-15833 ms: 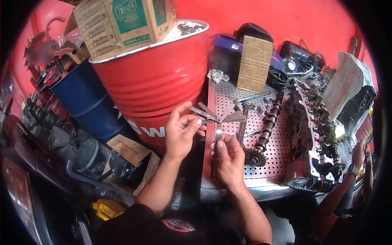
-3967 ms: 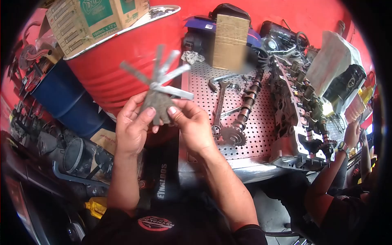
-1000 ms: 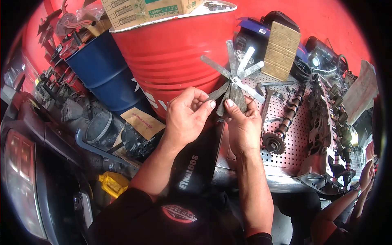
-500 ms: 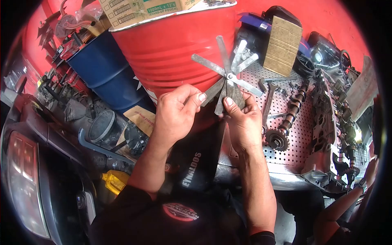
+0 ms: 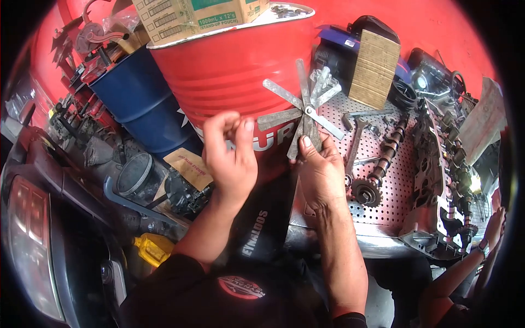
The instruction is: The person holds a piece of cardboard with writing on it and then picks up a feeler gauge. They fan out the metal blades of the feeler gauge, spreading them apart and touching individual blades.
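Observation:
A feeler gauge (image 5: 309, 111) with several metal blades fanned out around its pivot is held up in front of the red drum. My right hand (image 5: 321, 169) grips its lower end, thumb pressed on top. Just left of the gauge is my left hand (image 5: 232, 153), loosely curled, with thumb and forefinger a little apart and nothing in them. One darker blade (image 5: 279, 119) points toward my left thumb with a small gap between.
Behind stands the red drum (image 5: 229, 65) with a cardboard box on it. On the perforated metal table (image 5: 391, 202) lie a camshaft (image 5: 387, 156), a wrench (image 5: 358, 139) and a cylinder head (image 5: 432, 197). A car front (image 5: 33, 240) is at left; another person's arm (image 5: 465, 273) is lower right.
My left hand has let go of the dark blade and drawn back left. That blade has swung up to nearly level. My right hand still holds the gauge.

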`<state>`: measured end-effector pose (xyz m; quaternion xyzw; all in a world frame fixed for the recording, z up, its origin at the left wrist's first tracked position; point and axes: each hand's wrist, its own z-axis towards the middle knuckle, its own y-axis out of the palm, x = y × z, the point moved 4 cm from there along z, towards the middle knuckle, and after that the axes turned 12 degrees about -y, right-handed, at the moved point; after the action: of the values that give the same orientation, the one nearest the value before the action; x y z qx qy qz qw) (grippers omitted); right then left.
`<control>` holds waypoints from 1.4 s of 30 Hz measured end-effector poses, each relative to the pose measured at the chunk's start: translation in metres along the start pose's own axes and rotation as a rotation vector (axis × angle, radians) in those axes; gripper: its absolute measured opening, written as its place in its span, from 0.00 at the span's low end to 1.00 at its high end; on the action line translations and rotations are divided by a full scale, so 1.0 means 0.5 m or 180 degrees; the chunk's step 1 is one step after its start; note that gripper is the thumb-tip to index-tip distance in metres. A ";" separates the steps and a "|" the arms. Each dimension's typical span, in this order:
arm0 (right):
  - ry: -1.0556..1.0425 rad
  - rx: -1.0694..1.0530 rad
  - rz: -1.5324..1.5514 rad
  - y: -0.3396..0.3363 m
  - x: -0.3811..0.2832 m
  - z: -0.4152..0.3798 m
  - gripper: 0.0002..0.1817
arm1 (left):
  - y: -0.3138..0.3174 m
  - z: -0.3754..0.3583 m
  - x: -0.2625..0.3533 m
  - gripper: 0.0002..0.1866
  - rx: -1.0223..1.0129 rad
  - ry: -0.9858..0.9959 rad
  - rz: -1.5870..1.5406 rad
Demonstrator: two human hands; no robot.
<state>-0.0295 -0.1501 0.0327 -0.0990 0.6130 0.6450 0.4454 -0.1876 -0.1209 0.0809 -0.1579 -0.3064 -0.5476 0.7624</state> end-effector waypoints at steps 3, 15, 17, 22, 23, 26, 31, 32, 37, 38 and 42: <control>0.0012 0.0112 0.0095 -0.001 -0.004 0.004 0.11 | 0.001 -0.055 0.022 0.07 -0.0728 -0.0076 0.0172; 0.0281 -0.0190 0.0278 0.010 -0.007 -0.008 0.11 | 0.066 -0.103 -0.060 0.11 -0.2539 -0.3240 -0.2095; 0.0300 -0.0180 0.0248 0.007 -0.004 -0.005 0.11 | 0.066 -0.100 -0.066 0.11 -0.2511 -0.3028 -0.1878; 0.0407 -0.0230 0.0316 0.007 -0.008 -0.007 0.11 | 0.065 -0.090 -0.063 0.11 -0.2479 -0.2722 -0.1651; 0.0423 -0.0242 0.0322 0.006 -0.008 -0.007 0.12 | 0.066 -0.089 -0.065 0.11 -0.2491 -0.2704 -0.1692; 0.0326 -0.0170 0.0288 0.016 -0.008 -0.006 0.12 | 0.070 -0.092 -0.066 0.10 -0.2532 -0.2764 -0.1920; 0.0388 0.0006 0.0329 0.007 -0.004 -0.004 0.11 | 0.069 -0.099 -0.074 0.11 -0.2405 -0.2364 -0.1465; 0.0385 0.0070 0.0337 0.001 0.000 -0.003 0.10 | 0.067 -0.096 -0.066 0.11 -0.2290 -0.2186 -0.1176; 0.0160 0.0090 0.0203 -0.011 0.005 0.003 0.09 | 0.050 -0.085 -0.041 0.09 -0.1833 -0.1382 -0.0247; 0.0138 0.0074 0.0200 -0.010 0.006 0.003 0.09 | 0.048 -0.087 -0.037 0.08 -0.1796 -0.1465 -0.0348; 0.0160 0.0181 0.0401 -0.015 0.014 0.003 0.09 | 0.063 -0.102 -0.044 0.08 -0.1913 -0.1589 -0.0757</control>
<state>-0.0279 -0.1466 0.0231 -0.0637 0.6471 0.6514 0.3911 -0.1481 -0.1232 0.0311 -0.4652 -0.3246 -0.6419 0.5159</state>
